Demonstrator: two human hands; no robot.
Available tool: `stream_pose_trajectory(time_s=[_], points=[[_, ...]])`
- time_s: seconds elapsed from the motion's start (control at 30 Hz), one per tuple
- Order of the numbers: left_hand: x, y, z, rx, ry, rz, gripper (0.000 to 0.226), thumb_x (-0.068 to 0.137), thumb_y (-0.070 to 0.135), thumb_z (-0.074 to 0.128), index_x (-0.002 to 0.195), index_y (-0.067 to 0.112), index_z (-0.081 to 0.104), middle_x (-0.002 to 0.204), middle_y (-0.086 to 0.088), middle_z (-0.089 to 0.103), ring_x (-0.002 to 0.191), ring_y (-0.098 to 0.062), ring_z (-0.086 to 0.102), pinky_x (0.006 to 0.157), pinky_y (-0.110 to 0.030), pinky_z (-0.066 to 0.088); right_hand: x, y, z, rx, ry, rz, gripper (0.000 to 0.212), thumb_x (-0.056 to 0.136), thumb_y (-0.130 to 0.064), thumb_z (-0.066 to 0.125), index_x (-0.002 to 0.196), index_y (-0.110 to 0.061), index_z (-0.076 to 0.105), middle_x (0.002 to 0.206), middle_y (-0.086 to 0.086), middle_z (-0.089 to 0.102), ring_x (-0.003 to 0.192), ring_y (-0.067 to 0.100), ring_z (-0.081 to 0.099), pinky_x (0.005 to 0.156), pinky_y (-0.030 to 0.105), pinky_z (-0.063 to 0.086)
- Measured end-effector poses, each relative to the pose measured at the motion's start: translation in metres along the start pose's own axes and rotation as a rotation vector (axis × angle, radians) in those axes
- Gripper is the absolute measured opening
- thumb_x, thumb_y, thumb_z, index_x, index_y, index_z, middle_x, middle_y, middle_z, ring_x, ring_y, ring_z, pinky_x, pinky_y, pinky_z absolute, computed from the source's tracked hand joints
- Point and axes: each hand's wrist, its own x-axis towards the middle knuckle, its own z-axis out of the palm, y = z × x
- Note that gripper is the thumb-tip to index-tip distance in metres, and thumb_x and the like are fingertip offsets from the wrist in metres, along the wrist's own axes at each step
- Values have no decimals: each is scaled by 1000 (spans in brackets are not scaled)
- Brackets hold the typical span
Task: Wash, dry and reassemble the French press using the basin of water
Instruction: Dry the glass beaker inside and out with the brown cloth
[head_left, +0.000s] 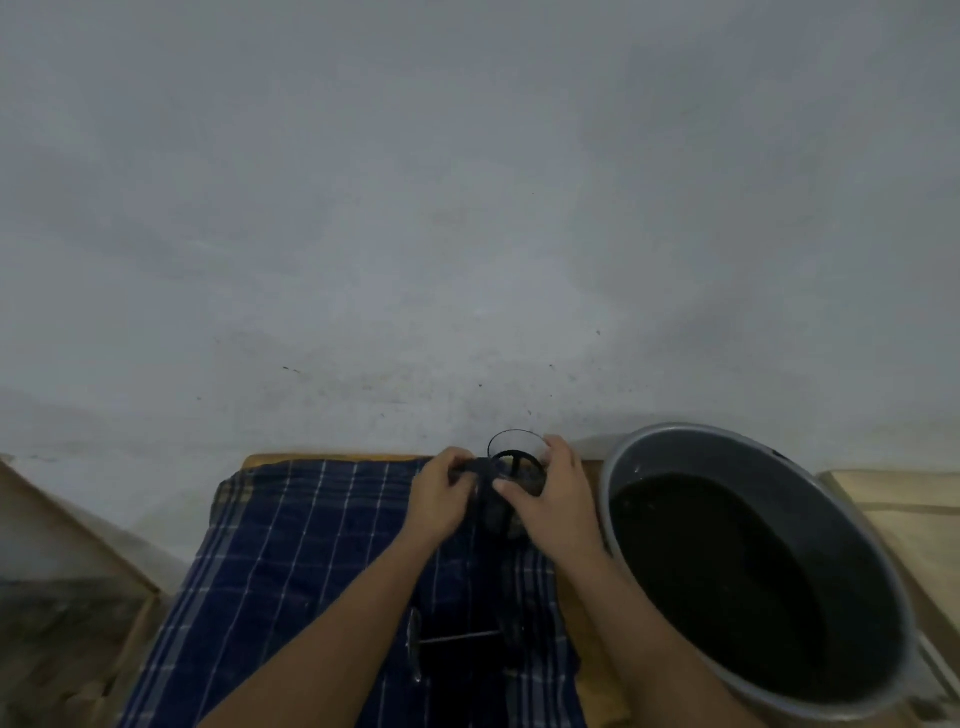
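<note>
Here, your left hand (439, 499) grips the handle of the French press carafe (511, 478) standing on the checked towel (291, 545), and your right hand (550, 499) wraps its glass wall. The plunger (457, 639) lies nearer you; right of it sits the basin (883, 597). Wet glass could slip and tip.

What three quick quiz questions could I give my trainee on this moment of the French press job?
1. True or false: the plunger lies on the checked cloth, between the person's forearms.
2. Which side of the cloth is the basin of dark water on? A) left B) right C) behind it
3. What do both hands hold?

Key:
1. True; neither hand touches it.
2. B
3. The glass carafe in its black frame, standing at the far end of the cloth: the left hand grips the handle side and the right hand wraps the glass.
</note>
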Motion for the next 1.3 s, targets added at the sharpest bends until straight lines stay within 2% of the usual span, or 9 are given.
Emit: stream_pose_trajectory(time_s=[0.17, 0.37, 0.47, 0.6, 0.83, 0.97, 1.07, 1.17, 1.3], points=[[-38, 28, -25, -66, 6, 126, 10, 94, 8, 56, 93, 14, 64, 79, 9, 65, 72, 1, 59, 63, -10, 46, -43, -11, -33, 228, -21, -4, 84, 75, -44, 76, 142, -25, 30, 127, -1, 51, 113, 13, 53, 92, 27, 45], [-103, 50, -10, -32, 32, 88, 33, 96, 34, 56, 80, 8, 68, 78, -15, 71, 78, -28, 67, 67, -36, 52, -114, 0, -82, 313, -92, -81, 62, 80, -37, 72, 130, -34, 35, 113, -14, 55, 102, 3, 60, 83, 20, 51], [-141, 56, 1, -7, 62, 46, 42, 98, 38, 51, 79, 5, 70, 72, -19, 69, 69, -31, 65, 59, -29, 45, -155, 42, -101, 214, -123, -69, 42, 86, -37, 65, 124, -26, 49, 112, -13, 62, 101, 1, 61, 87, 24, 53], [-196, 60, 18, 47, 68, -64, 48, 101, 34, 45, 69, 2, 62, 47, 8, 47, 45, -6, 45, 45, -12, 32, -202, 127, -114, -5, -182, 82, 25, 89, -31, 64, 112, -22, 62, 105, -10, 66, 103, 8, 63, 82, 16, 47], [-291, 44, 39, 21, 76, -221, 40, 103, 30, 43, 75, 7, 61, 42, 9, 41, 37, -2, 38, 44, -20, 28, -269, 228, -84, -516, -282, 159, 70, 84, -71, 40, 146, -41, 28, 161, -4, 14, 147, 19, 12, 117, 46, 11], [-330, 39, 46, -32, 87, -264, 36, 103, 32, 42, 80, 11, 61, 51, -2, 43, 49, -16, 38, 53, -27, 30, -272, 229, -85, -524, -137, 107, 35, 95, -49, 41, 124, -33, 53, 140, -1, 46, 132, 21, 38, 110, 44, 25], [-339, 39, 44, -40, 126, -278, 38, 102, 34, 43, 87, 5, 63, 71, -11, 57, 63, -24, 50, 63, -35, 41, -261, 226, -93, -304, -126, 165, 22, 97, -35, 46, 105, -22, 63, 118, 5, 60, 112, 26, 55, 99, 40, 40], [-346, 42, 38, -61, 163, -262, 45, 102, 34, 45, 92, -5, 64, 77, -17, 60, 76, -33, 60, 72, -39, 49, -255, 204, -122, 357, -131, 430, 20, 97, -27, 51, 89, -15, 64, 103, 15, 67, 91, 25, 61, 81, 35, 47], [-353, 53, 35, -43, 166, -241, 46, 101, 33, 46, 82, -2, 68, 56, -6, 54, 54, -22, 47, 57, -29, 36, -263, 163, -167, 1024, -269, 487, 28, 97, -26, 49, 115, -8, 61, 112, 17, 67, 105, 31, 62, 87, 41, 49]])
